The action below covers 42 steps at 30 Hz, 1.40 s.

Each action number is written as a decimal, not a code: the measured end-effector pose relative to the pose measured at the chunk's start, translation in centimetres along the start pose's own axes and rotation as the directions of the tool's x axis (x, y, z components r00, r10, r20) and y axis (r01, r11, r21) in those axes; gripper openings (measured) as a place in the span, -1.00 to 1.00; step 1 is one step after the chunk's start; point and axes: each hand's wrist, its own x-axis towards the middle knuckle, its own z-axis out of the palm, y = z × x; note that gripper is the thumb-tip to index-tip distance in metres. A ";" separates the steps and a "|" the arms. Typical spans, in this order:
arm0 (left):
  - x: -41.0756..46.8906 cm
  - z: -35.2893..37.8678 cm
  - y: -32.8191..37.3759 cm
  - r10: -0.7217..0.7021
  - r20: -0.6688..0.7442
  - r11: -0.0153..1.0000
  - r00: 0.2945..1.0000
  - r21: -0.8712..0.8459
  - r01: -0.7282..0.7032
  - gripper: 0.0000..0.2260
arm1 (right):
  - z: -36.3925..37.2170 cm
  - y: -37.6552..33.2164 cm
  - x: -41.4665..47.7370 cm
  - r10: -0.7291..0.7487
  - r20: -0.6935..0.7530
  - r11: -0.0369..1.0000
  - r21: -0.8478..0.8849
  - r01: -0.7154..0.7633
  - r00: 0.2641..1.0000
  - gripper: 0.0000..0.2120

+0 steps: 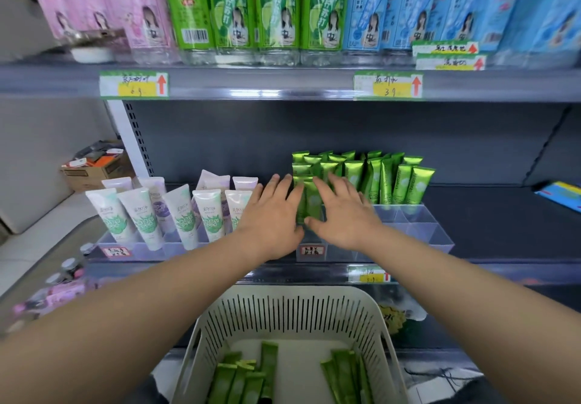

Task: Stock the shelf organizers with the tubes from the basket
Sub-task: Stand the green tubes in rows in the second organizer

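So, a few tubes are pressed between the left hand and the right hand, with fingers mostly straight and laid flat against them. The tubes are stood upright in the organizer on the shelf. More are seen lying in the basket below.

Upright green tubes are pressed between the left hand and right hand, fingers extended, in the clear organizer. Loose tubes are seen in 2 clusters in the slotted basket; white tubes stand leftward.
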 end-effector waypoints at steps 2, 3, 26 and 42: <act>-1.3 -0.1 0.3 -0.003 -0.005 1.000 1.000 -0.001 0.003 -0.32 | 0.1 -0.3 -1.1 -0.008 0.000 1.000 0.018 0.008 1.000 -0.24; -2.0 -0.1 0.4 -0.002 -0.007 1.000 1.000 0.002 0.002 -0.32 | 0.3 -0.4 -1.7 -0.010 0.001 1.000 0.029 0.010 1.000 -0.24; -13.2 8.2 -1.6 -0.044 0.164 0.998 0.985 -0.045 0.052 -0.32 | 10.5 -2.7 -10.1 -0.053 0.180 0.990 0.135 0.029 0.982 -0.23; -14.9 17.0 -4.3 -0.098 0.550 0.970 0.830 -0.132 0.202 -0.59 | 18.8 -3.7 -10.7 -0.036 0.443 0.988 0.148 -0.034 0.896 -0.32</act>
